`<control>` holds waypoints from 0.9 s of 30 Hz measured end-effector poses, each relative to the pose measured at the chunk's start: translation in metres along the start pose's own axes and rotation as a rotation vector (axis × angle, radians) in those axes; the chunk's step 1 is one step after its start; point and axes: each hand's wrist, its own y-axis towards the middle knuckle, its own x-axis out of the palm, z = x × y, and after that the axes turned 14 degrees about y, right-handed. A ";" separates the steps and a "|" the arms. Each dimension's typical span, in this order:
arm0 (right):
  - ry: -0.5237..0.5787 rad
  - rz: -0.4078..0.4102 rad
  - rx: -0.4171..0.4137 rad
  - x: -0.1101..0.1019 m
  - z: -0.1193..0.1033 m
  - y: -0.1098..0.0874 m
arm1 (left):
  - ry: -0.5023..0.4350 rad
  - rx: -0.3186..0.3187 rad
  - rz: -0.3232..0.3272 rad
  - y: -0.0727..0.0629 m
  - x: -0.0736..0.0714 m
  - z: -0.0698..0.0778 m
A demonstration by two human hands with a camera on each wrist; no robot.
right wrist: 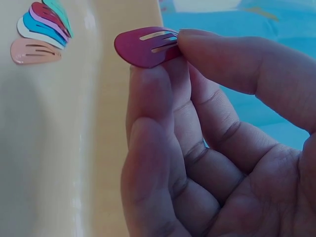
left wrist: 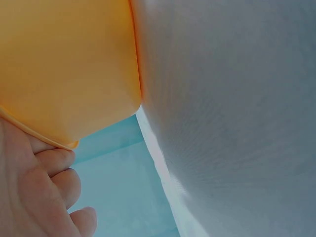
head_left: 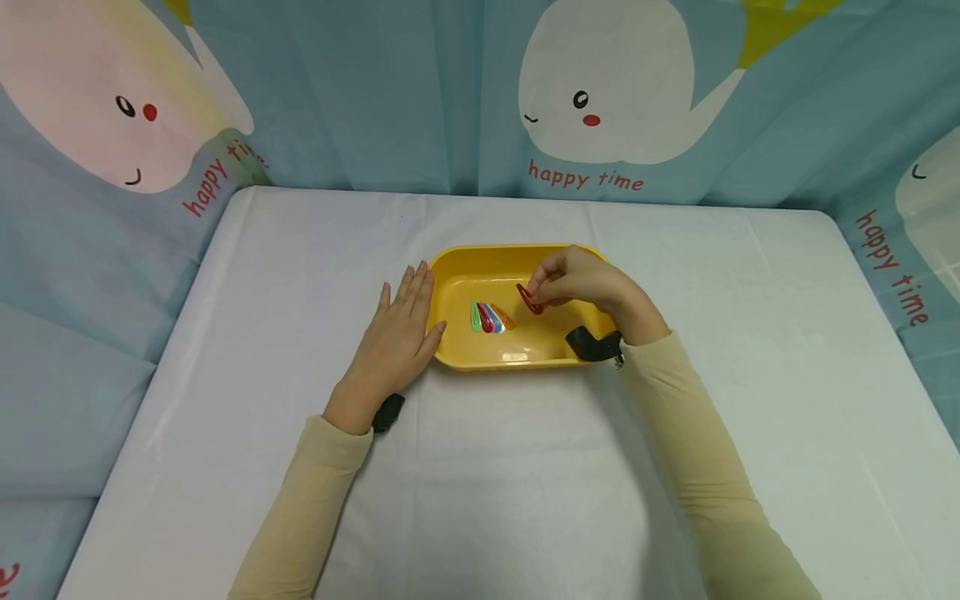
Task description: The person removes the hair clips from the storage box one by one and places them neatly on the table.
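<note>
My right hand [head_left: 581,277] is over the right part of a yellow tray [head_left: 525,260]. Between thumb and fingers it pinches a dark red snap hair clip [right wrist: 145,47], whose rounded end sticks out past the fingertips. On the tray floor, left of that hand, several hair clips lie fanned side by side; a green clip [head_left: 476,317] is leftmost and an orange clip [head_left: 503,317] rightmost, with red, blue and white ones between. My left hand [head_left: 397,337] lies along the tray's left rim with straight fingers, the thumb over the edge.
A white-covered table [head_left: 480,483] carries the tray near its middle. Light blue cloth [head_left: 360,100] printed with whales hangs behind the table and along its sides. A black wrist device [head_left: 592,343] on the right arm overlaps the tray's front right corner.
</note>
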 end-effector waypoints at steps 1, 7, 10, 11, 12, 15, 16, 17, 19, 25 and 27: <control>0.000 0.001 0.000 -0.001 0.001 0.000 | 0.001 0.001 0.001 0.000 0.000 0.000; -0.008 0.013 -0.012 -0.008 0.005 -0.005 | 0.002 0.003 0.004 0.000 0.000 0.000; -0.004 0.018 -0.018 -0.012 0.006 -0.008 | 0.003 0.003 0.004 0.000 0.000 0.000; -0.006 0.017 -0.022 -0.013 0.007 -0.009 | 0.003 0.003 0.003 0.000 0.000 0.000; -0.005 0.019 -0.025 -0.014 0.007 -0.009 | 0.003 0.003 0.002 0.000 0.001 0.000; 0.000 0.024 -0.036 -0.016 0.008 -0.012 | 0.001 0.003 0.001 0.000 0.001 -0.001; 0.002 0.026 -0.040 -0.017 0.009 -0.013 | 0.000 0.003 0.001 0.000 0.001 -0.001; 0.001 0.025 -0.043 -0.018 0.009 -0.014 | -0.002 0.004 0.000 0.000 0.001 -0.001; 0.011 0.032 -0.043 -0.019 0.009 -0.016 | -0.003 0.003 0.001 0.000 0.001 -0.001; 0.034 0.045 -0.049 -0.025 0.012 -0.021 | -0.001 0.004 0.004 0.000 0.001 -0.001; 0.039 0.044 -0.057 -0.027 0.013 -0.023 | -0.003 0.005 0.005 0.000 0.001 -0.001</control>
